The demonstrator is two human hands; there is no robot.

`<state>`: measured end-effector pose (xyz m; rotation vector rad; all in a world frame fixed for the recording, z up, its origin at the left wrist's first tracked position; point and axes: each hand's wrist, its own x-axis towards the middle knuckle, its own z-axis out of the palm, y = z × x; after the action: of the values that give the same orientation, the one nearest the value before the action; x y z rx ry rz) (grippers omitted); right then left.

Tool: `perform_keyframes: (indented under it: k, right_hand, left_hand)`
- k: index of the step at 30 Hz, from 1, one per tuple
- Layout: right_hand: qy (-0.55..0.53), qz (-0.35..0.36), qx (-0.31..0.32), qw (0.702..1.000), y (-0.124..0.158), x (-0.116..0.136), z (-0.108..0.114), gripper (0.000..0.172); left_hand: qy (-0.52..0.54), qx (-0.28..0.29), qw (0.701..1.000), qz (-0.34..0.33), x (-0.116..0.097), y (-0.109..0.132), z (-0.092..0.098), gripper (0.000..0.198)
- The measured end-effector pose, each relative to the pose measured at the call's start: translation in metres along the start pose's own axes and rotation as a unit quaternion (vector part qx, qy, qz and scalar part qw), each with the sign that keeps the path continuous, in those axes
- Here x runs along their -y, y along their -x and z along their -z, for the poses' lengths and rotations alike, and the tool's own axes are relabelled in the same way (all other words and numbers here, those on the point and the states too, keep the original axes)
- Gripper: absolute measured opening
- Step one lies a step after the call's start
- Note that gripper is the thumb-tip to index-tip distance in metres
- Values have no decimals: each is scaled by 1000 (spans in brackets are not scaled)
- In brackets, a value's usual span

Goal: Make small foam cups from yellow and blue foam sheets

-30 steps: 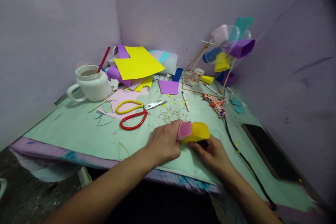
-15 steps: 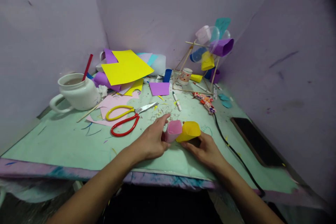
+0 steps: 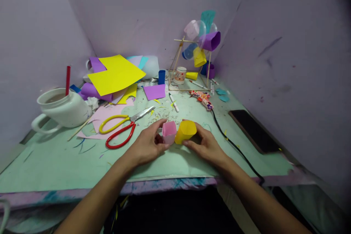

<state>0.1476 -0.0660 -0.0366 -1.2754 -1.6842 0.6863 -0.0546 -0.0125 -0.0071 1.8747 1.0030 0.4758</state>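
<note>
Near the front of the table, my left hand (image 3: 148,143) curls round the left side of a small pink paper cup (image 3: 169,138), thumb low at the front and fingers behind. Right beside it stands a yellow paper cup (image 3: 185,134), open end up and leaning slightly. My right hand (image 3: 206,143) grips that one from the right, with the thumb on its front. The two cups sit side by side, almost touching. Left of my left hand lie scissors (image 3: 132,120) with one yellow and one red handle, blades apart.
A white mug (image 3: 68,111) of liquid stands left, before piled coloured paper (image 3: 116,75). At the back right is a stick frame (image 3: 189,90) bearing a wheel of paper cups. A patterned glue gun (image 3: 204,99), its black cord (image 3: 233,145) and a phone (image 3: 253,129) lie right.
The view has turned to the right, so everything appears further left. Both hands have closed more snugly about the cups, and my right thumb now presses the yellow cup's front.
</note>
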Motion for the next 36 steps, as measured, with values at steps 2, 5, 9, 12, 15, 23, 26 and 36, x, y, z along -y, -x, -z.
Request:
perform_keyframes:
  k: [2,5,9,12,15,23,26,36]
  right_hand:
    - [1,9,0,1000,-1,1,0,37]
    - [6,10,-2,1000,-1,2,0,36]
    - [11,7,4,1000,2,2,1,38]
    - [2,2,18,1000,4,0,1,40]
    - [-4,3,17,1000,4,-2,1,43]
    - [14,5,25,1000,5,-2,1,44]
    - [17,-1,27,999,5,-1,2,44]
    - [45,-5,25,999,8,-8,-1,24]
  left_hand:
    - [3,-12,1000,-12,0,-1,-2,56]
    - [-1,-26,999,-25,0,-1,-3,38]
    - [-18,-33,999,-28,2,2,-4,37]
    - [-56,-40,997,-35,4,3,-6,35]
    - [-84,-47,995,-32,6,3,-7,37]
    - [-111,-57,992,-23,8,2,-12,35]
    - [-119,-60,991,-19,8,3,-13,36]
    - [-133,-71,988,-44,5,6,-15,29]
